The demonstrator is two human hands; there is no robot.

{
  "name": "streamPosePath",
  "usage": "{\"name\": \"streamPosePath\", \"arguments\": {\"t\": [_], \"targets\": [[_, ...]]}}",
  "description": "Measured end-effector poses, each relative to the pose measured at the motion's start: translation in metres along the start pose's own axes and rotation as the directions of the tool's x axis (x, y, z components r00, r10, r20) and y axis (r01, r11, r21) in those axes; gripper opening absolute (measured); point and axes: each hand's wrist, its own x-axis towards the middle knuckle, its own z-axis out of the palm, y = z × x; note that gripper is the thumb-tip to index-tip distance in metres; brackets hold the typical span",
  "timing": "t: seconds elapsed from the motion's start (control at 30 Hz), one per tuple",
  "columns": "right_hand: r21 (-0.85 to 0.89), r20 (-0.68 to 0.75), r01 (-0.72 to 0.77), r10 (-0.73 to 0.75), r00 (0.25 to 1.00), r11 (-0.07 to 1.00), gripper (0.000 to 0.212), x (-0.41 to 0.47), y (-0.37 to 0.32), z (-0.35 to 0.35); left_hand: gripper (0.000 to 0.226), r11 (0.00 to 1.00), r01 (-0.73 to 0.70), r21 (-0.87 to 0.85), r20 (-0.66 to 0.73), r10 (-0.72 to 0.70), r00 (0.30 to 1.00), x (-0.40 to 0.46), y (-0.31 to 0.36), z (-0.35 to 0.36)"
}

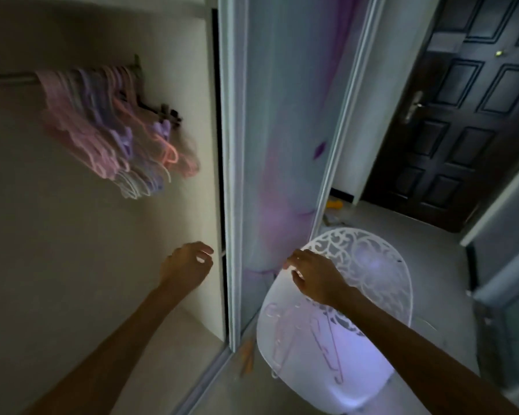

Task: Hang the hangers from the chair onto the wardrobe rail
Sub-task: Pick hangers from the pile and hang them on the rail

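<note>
Left of centre, inside wardrobe: one rail [9, 77], carrying a blurred bunch of pink, purple and white hangers [111, 130]; count cannot be told. One sliding door [282, 145] stands between wardrobe opening and chair. One white chair [357, 283], lower right, openwork back, close against door edge. Seat hangers [306, 336]: a few pink ones, lying flat; exact number unclear. Left hand [186, 265]: fingers loosely curled, holding nothing, near wardrobe's right edge. Right hand [312, 274]: fingers spread, empty, over chair's left rim. One dark door [462, 115] beyond, open floor [432, 265] before it.
</note>
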Motion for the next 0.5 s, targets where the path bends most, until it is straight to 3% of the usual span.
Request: {"name": "streamPosePath", "arguments": {"t": [0.2,0.5], "targets": [[0.006,0.206,-0.186,0.181,0.962,0.982,0.031,-0.067,0.109,0.047,0.019,0.997,0.071,0.018,0.224,-0.073,0.972,0.004,0.039,0.141],[0.082,0.438,-0.273,0.211,0.874,0.959,0.030,-0.108,0.233,0.155,0.025,0.949,0.180,0.260,0.325,-0.262,0.909,0.013,0.033,0.334]]}}
